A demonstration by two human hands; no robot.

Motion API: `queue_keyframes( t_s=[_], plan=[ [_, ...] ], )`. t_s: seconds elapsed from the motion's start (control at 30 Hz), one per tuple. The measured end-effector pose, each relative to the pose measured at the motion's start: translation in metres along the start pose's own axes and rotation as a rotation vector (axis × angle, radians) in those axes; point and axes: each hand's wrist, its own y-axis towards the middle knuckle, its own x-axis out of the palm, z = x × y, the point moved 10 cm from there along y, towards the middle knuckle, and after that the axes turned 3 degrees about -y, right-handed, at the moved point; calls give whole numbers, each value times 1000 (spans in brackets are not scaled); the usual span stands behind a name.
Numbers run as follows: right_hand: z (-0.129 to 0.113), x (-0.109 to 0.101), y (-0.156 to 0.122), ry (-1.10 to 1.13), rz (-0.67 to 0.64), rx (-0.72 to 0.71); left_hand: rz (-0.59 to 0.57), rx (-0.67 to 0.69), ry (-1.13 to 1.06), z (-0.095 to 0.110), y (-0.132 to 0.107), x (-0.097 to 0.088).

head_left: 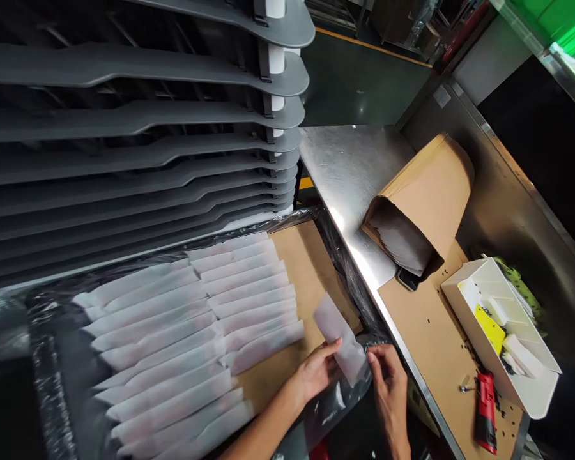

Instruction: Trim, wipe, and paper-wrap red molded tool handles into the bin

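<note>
A translucent white sleeve (338, 329), paper-like or thin foam, is held tilted over the near right corner of a lined tray. My left hand (319, 369) grips it from the left, thumb on top and fingers behind. At its lower right end, the fingertips of my right hand (388, 377) pinch the edge. To the left lie overlapping rows of similar white sleeves (172, 332), with faint pinkish and greenish contents showing through. They rest on brown cardboard (311, 255) edged by black plastic film (338, 243).
Large grey curved panels (138, 118) are stacked behind the tray. On the metal bench (349, 160) at right are an open cardboard box (424, 191) with white sheets, a cream bin (489, 338) with yellow pieces, a red power tool (485, 409) and scattered small dark bits.
</note>
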Motion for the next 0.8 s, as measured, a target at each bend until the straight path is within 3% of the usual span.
queue_keyframes(
  t_s=[0.1, 0.2, 0.3, 0.47, 0.6, 0.8],
  plan=[
    [36, -11, -6, 73, 88, 157, 134, 147, -123, -7, -5, -23],
    [54, -5, -11, 95, 71, 210, 297, 245, -248, -17, -10, -57],
    [56, 8, -15, 87, 15, 209, 444, 309, -332, -16, -12, -97],
    [48, 27, -19, 73, -81, 156, 615, 353, -361, 9, -14, -152],
    [40, 32, -20, 70, -122, 121, 679, 414, -352, 31, -14, -170],
    [34, 30, -22, 57, -145, 96, 728, 473, -351, 48, -16, -174]
  ],
)
